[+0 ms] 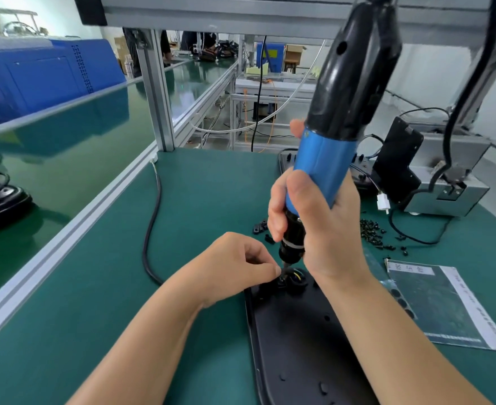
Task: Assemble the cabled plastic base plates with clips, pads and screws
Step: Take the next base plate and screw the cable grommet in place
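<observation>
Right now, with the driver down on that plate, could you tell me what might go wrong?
1. The left hand pinches something small right beside the tip of the driver; a slip could catch a fingertip.
2. The driver, gripped by the right hand, leans rather than standing straight, so the screw may go in crooked.
3. Coloured wires sit at the clip on the plate just under the bit and could get nicked.

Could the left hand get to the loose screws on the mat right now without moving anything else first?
Probably not easily. The screw pile lies right of the right hand and its electric screwdriver, which stand between. The left hand is also busy pinching at the clip on the base plate.
</observation>
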